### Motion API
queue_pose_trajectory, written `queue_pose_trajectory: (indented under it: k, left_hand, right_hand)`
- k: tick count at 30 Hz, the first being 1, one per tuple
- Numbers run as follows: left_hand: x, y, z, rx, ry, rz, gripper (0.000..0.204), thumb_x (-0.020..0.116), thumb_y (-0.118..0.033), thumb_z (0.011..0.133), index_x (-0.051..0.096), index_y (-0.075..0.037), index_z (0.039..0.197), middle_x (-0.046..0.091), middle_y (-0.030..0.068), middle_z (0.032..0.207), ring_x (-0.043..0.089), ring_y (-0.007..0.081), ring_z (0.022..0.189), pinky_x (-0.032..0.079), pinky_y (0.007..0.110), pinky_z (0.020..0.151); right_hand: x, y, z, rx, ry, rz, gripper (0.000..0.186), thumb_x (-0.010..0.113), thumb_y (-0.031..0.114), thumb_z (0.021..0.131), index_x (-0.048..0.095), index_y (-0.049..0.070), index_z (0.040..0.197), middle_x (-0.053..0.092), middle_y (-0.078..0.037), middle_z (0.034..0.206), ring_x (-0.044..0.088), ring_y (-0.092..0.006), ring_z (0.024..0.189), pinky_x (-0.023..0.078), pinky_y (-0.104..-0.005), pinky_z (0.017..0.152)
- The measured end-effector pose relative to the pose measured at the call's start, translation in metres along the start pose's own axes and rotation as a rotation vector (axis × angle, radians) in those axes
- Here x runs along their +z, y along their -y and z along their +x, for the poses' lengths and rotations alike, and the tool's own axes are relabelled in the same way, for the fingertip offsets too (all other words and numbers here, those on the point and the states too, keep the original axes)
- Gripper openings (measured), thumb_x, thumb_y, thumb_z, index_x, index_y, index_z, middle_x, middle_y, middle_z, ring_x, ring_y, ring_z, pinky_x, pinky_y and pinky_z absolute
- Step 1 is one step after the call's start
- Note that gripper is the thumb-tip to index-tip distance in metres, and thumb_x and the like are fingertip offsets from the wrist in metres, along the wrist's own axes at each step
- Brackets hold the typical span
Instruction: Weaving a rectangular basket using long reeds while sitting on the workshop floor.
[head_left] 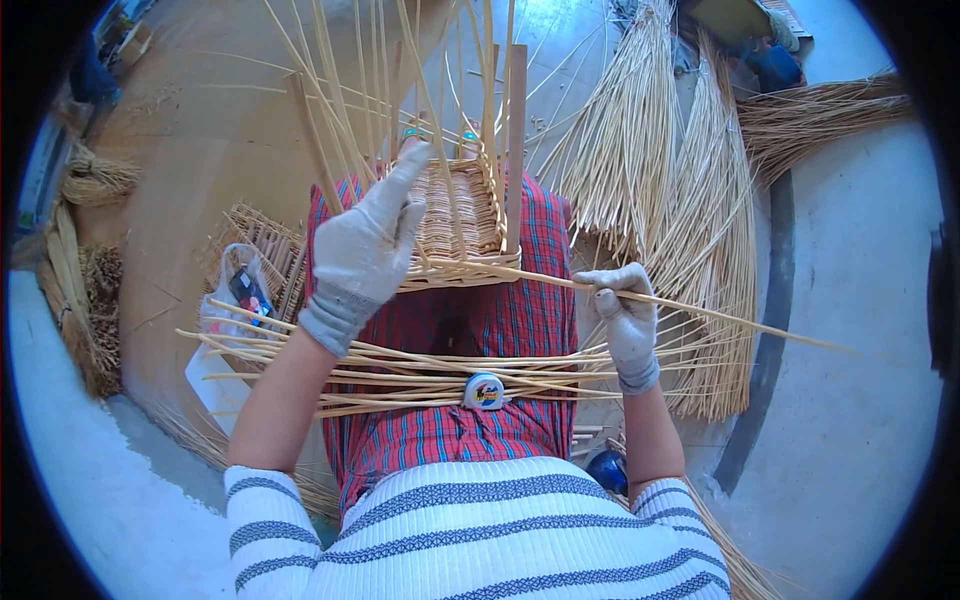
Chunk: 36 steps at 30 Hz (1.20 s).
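A partly woven wicker basket [440, 215] rests toward my knees, with tall pale rods and flat wooden slats standing up around it. My left hand [365, 245], in a white glove, lies along the basket's left side. Its index finger stretches away from me and the thumb stands apart; the other fingers are mostly hidden. From the basket's near edge a long thin wicker rod [700, 312] runs out to the right. My gloved right hand [625, 315] pinches this rod a little way from the basket, thumb and fingers closed round it.
Across my lap lies a loose bundle of rods [400, 375], with a round tape measure [484, 391] on top. Big sheaves of wicker [640, 130] spread on the floor at the right. At left are a woven piece [290, 255], a plastic bag [240, 290] and more bundles [100, 180].
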<state>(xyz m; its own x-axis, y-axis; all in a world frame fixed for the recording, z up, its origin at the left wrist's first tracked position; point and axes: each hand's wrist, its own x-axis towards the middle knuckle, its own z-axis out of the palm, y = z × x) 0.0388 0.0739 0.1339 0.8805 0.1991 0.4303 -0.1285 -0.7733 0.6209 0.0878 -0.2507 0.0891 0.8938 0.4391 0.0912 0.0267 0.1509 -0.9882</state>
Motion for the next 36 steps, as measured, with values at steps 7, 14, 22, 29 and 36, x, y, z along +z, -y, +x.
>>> queue_pose_trajectory:
  k: [7, 14, 22, 29, 36]
  left_hand:
    - [0.072, -0.013, -0.040, -0.937, 0.409, -0.709, 0.040, 0.054, -0.037, 0.102, 0.059, -0.002, 0.119, 0.069, 0.0133, 0.091, 0.066, 0.0211, 0.051, 0.050, 0.031, 0.046]
    - [0.072, 0.003, -0.045, -0.814, 0.441, -0.885, 0.029, 0.060, -0.029, 0.099, 0.063, -0.002, 0.106, 0.063, 0.0042, 0.077, 0.050, 0.0095, 0.040, 0.042, 0.025, 0.038]
    - [0.080, -0.010, -0.034, -0.932, 0.354, -0.698, 0.024, 0.060, -0.027, 0.098, 0.065, -0.004, 0.103, 0.063, 0.0035, 0.074, 0.055, 0.0106, 0.041, 0.044, 0.024, 0.037]
    - [0.069, -0.008, -0.028, -0.991, 0.414, -0.585, 0.029, 0.063, -0.033, 0.097, 0.066, -0.005, 0.101, 0.065, 0.0057, 0.072, 0.065, 0.0134, 0.050, 0.050, 0.025, 0.043]
    - [0.068, -0.008, -0.044, -0.864, 0.345, -0.737, 0.026, 0.071, -0.020, 0.091, 0.065, -0.008, 0.112, 0.067, 0.0065, 0.084, 0.066, 0.0166, 0.053, 0.053, 0.027, 0.048]
  right_hand:
    - [0.015, -0.006, -0.003, -0.030, -0.023, 0.008, 0.010, 0.061, 0.002, 0.096, 0.054, 0.004, 0.102, 0.068, -0.021, 0.108, 0.063, -0.0112, 0.074, 0.053, -0.0232, 0.063]
    - [-0.003, -0.044, 0.071, 0.366, -0.155, 0.283, 0.008, 0.060, 0.010, 0.098, 0.055, 0.005, 0.099, 0.069, -0.012, 0.092, 0.061, -0.0106, 0.067, 0.053, -0.0248, 0.065]
    - [0.094, 0.027, 0.131, -0.293, 0.092, -0.635, 0.045, 0.060, -0.002, 0.092, 0.050, 0.004, 0.136, 0.059, -0.011, 0.130, 0.059, -0.0220, 0.117, 0.049, -0.0318, 0.099]
    - [0.098, 0.027, 0.163, -0.035, 0.213, -0.124, 0.053, 0.066, 0.001, 0.088, 0.051, 0.004, 0.139, 0.061, -0.009, 0.121, 0.059, -0.0132, 0.102, 0.050, -0.0286, 0.088]
    - [0.038, -0.049, 0.059, 0.001, -0.281, -0.410, 0.045, 0.081, 0.018, 0.079, 0.063, 0.004, 0.118, 0.067, -0.005, 0.094, 0.064, -0.0152, 0.083, 0.052, -0.0277, 0.076]
